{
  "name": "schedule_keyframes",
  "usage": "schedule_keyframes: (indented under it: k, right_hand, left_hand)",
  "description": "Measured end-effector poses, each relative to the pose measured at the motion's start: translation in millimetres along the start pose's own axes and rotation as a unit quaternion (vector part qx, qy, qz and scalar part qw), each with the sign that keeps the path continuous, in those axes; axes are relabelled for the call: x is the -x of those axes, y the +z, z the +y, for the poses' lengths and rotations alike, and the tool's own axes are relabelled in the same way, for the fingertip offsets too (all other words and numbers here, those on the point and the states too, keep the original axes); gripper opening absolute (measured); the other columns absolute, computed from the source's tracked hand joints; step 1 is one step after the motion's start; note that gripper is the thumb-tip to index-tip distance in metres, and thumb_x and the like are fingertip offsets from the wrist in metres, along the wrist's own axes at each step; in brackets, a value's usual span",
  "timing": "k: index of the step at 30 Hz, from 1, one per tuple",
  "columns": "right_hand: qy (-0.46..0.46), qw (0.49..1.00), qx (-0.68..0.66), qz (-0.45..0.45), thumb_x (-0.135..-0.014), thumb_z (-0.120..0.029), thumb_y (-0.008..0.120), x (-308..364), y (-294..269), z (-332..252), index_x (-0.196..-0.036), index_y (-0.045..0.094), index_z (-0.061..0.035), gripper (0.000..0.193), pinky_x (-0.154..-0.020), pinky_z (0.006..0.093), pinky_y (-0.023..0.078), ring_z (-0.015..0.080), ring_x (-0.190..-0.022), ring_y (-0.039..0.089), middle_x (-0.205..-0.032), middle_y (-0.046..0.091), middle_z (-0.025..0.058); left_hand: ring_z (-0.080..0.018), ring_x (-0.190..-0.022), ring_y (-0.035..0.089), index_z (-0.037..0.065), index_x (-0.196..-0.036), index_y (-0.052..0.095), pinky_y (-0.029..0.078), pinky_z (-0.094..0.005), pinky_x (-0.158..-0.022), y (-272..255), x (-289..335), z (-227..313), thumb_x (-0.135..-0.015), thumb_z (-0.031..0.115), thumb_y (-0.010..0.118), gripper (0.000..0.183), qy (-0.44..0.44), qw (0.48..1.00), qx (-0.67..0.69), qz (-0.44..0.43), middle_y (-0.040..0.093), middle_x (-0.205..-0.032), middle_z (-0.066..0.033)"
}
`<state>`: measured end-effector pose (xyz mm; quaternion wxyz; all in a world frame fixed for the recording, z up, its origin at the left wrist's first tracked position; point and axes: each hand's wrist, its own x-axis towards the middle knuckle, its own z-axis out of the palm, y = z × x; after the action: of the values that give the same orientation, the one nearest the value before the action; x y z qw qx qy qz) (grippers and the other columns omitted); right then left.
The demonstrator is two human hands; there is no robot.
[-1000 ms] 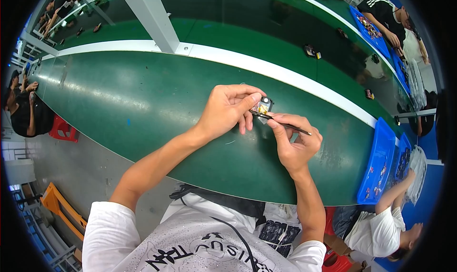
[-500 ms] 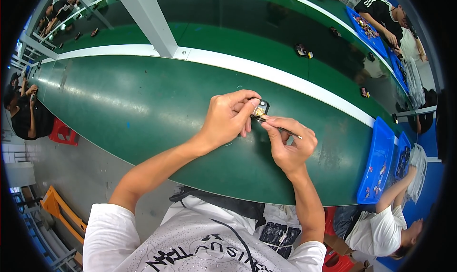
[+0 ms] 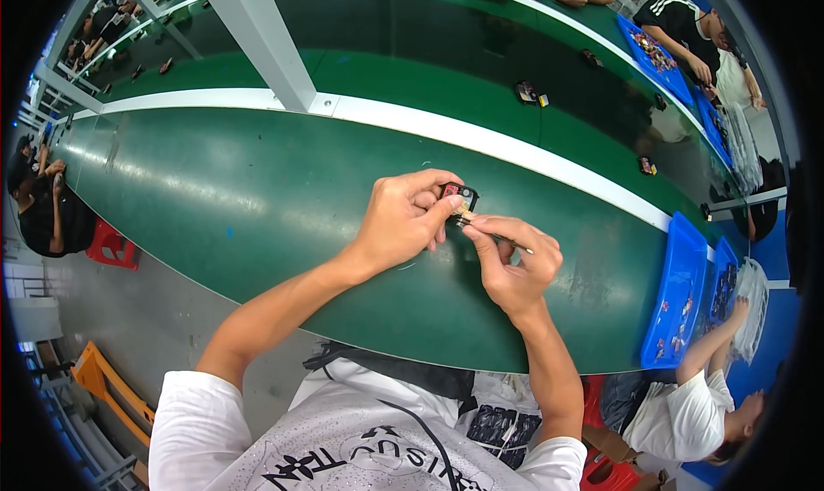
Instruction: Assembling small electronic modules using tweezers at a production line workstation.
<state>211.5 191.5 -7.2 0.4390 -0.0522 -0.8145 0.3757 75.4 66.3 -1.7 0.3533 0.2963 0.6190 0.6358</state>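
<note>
Over the green bench, my left hand (image 3: pixel 396 223) is closed on a small black-framed device (image 3: pixel 469 190), gripping its left side between thumb and fingers. Red and yellowish parts show inside the frame, too small to make out. My right hand (image 3: pixel 519 272) pinches a thin dark pen-like tool (image 3: pixel 520 248), whose back end sticks out to the right past the fingers. The front of that tool meets the lower edge of the device, by my left thumb. The fingertips partly hide where the two touch.
The green bench (image 3: pixel 300 190) ends at a white rail (image 3: pixel 412 124). Beyond it, a dark green conveyor carries small devices (image 3: pixel 527 93). A grey post (image 3: pixel 266 45) rises from the rail. On the right stands a blue tray (image 3: pixel 674 298) with small parts. Co-workers sit left, right and across.
Both hands have shifted slightly left with the device and the tool. The device is tilted a little differently, showing more of its red part. Items on the conveyor have moved left.
</note>
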Motion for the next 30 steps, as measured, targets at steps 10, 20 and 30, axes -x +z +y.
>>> schedule_keyframes:
  k: [10,20,30]
  right_hand:
    - [-0.003,1.0,-0.002,0.001,-0.078,-0.001,0.084,-3,0,-8,-0.084,0.075,-0.0043,0.012,-0.042,0.022,0.039,0.0058,-0.044,0.052,-0.082,0.078,0.0076]
    - [0.008,1.0,-0.02,0.019,-0.078,-0.003,0.085,4,4,1,-0.087,0.078,-0.005,0.012,-0.042,0.0246,0.034,0.0065,-0.042,0.046,-0.063,0.068,0.004]
    - [0.111,0.984,-0.059,0.128,-0.084,-0.009,0.082,-5,-7,15,-0.093,0.076,-0.0057,0.011,-0.043,0.0237,0.029,0.0029,-0.044,0.038,-0.063,0.064,-0.0028]
  left_hand:
    - [-0.0137,-0.055,0.064,-0.008,-0.114,0.063,0.052,-0.0247,-0.046,-3,0,-6,-0.098,-0.002,0.061,0.017,0.016,0.999,0.049,-0.009,0.067,-0.082,-0.0109]
    - [-0.0156,-0.053,0.065,-0.01,-0.106,0.065,0.052,-0.026,-0.044,-2,-3,-2,-0.095,-0.007,0.059,0.013,0.007,1.0,0.029,-0.008,0.066,-0.075,-0.0118]
    - [-0.0158,-0.054,0.066,-0.007,-0.107,0.064,0.055,-0.0253,-0.049,-60,-115,7,-0.096,0.001,0.061,0.015,0.007,0.996,-0.053,0.068,0.064,-0.072,-0.008]
